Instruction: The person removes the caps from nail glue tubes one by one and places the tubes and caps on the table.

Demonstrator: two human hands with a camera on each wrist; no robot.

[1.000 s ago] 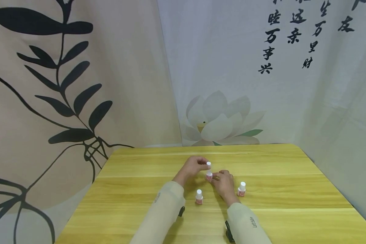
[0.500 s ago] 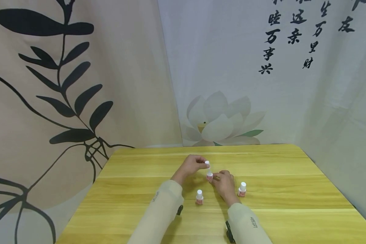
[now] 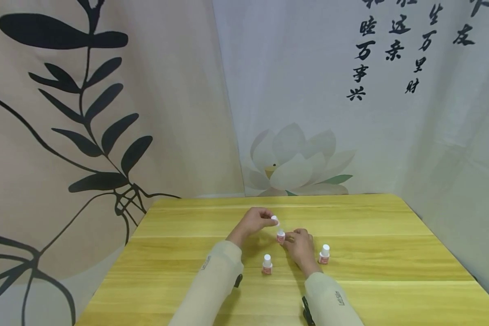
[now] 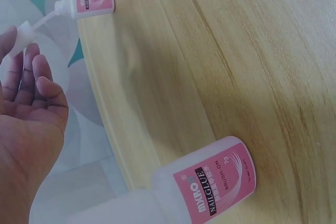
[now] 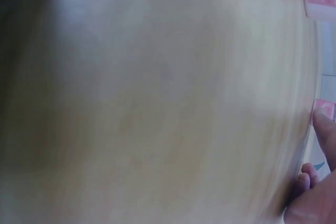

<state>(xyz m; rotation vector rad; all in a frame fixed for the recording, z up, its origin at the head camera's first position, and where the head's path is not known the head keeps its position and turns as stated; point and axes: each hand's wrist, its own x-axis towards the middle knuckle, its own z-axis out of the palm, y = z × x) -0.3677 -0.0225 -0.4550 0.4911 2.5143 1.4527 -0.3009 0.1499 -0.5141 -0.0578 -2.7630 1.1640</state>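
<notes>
My left hand [image 3: 257, 221] pinches a white brush cap [image 3: 275, 219] between thumb and fingers. In the left wrist view, the cap's thin pale stem [image 4: 43, 21] slants from the cap to the neck of a small nail glue bottle [image 4: 94, 1]. That bottle, white with a pink label, stands upright on the table. My right hand [image 3: 300, 246] holds it at the base, with a thumb [image 5: 324, 124] against its label in the right wrist view. The cap is off to the left of the bottle's mouth and tilted.
A second, capped nail glue bottle [image 3: 267, 265] stands on the wooden table [image 3: 187, 280] between my forearms. The third capped bottle [image 3: 323, 255] is just right of my right hand. A printed curtain [image 3: 187, 113] hangs behind the table's far edge.
My left hand has drawn the cap slightly leftward, from nearly straight above the bottle to a tilt, showing its stem at the neck. My right hand keeps its hold on the bottle.
</notes>
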